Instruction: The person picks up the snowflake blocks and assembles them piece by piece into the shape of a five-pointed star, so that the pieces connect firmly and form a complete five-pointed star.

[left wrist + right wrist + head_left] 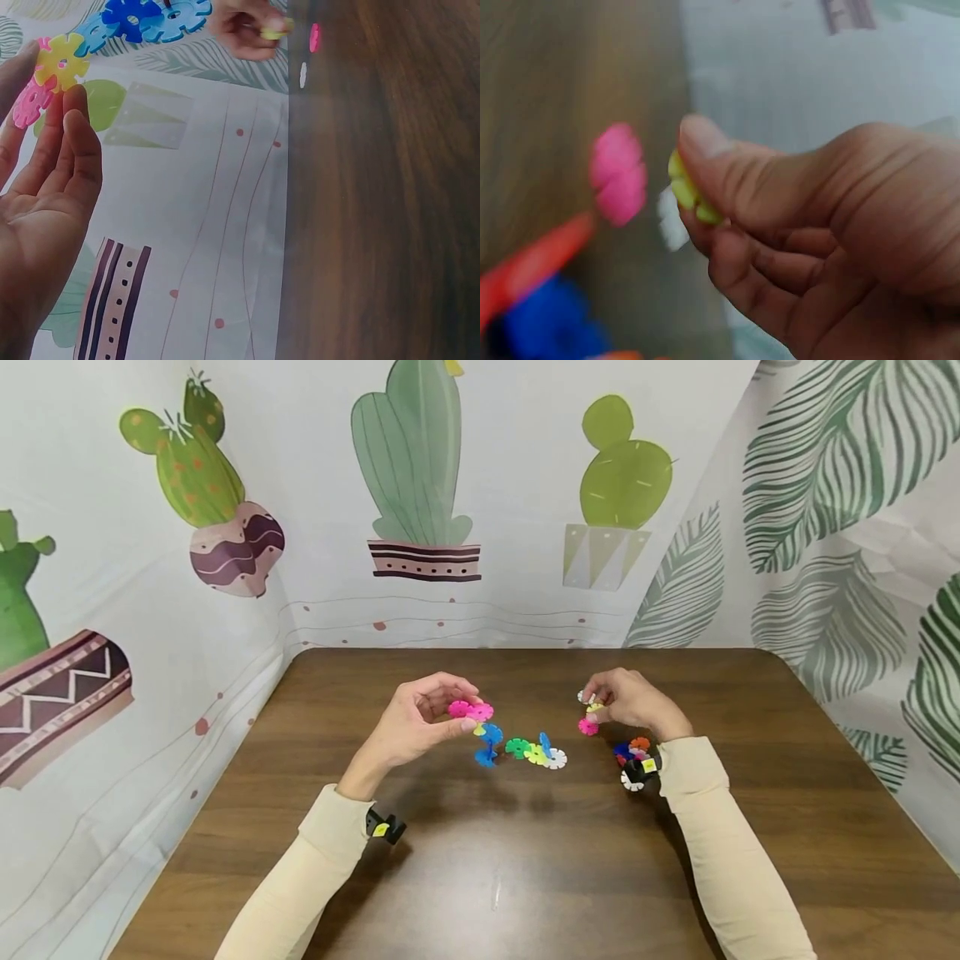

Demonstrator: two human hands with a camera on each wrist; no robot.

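Observation:
My left hand (pixel 416 722) pinches a chain of slotted plastic snowflake discs between thumb and fingers, raised over the table. Two pink discs (pixel 471 711) and a yellow disc (pixel 63 64) are at the held end, followed by blue discs (pixel 487 747). Green (pixel 517 748), yellow-green (pixel 536 753) and white (pixel 556 758) discs extend rightward; whether they join the blue ones is unclear. Thumb and fingers of my right hand (pixel 633 700) pinch a yellow-green snowflake disc (pixel 684 187). Beside it on the table lie a pink disc (pixel 588 727) and a white disc (pixel 582 697).
Below my right wrist sit more loose discs, among them an orange one (pixel 640 743), a blue one (pixel 621 750) and a white one (pixel 632 782). Behind the brown wooden table (pixel 480 860) hangs a cloth (pixel 517 602) printed with cacti and leaves.

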